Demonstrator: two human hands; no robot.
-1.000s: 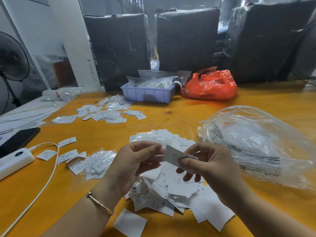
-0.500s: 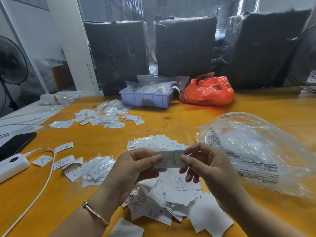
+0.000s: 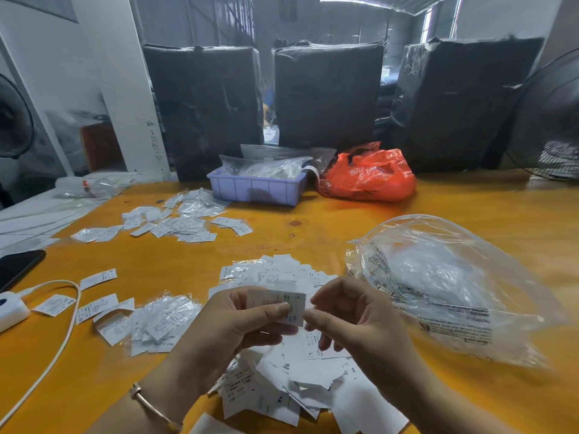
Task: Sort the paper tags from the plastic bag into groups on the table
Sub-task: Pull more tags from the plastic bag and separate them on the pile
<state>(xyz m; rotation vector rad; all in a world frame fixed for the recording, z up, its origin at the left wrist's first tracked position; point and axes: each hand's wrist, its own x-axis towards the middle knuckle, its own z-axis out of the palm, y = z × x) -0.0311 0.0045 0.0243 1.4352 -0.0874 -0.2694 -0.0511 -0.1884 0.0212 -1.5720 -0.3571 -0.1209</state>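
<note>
Left hand [image 3: 232,327] fingers pinch a paper tag [image 3: 279,303] above the pile [image 3: 282,380]; right hand [image 3: 351,317] fingers curled beside it, apparently not touching.

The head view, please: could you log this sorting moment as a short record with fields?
left hand: pinches a paper tag under its thumb
right hand: fingers curled beside the tag, contact unclear
unsorted pile: loose tags below both hands
sorted groups: far left of the orange table
plastic bag: clear, lying at right
tray: lilac, far edge
</note>
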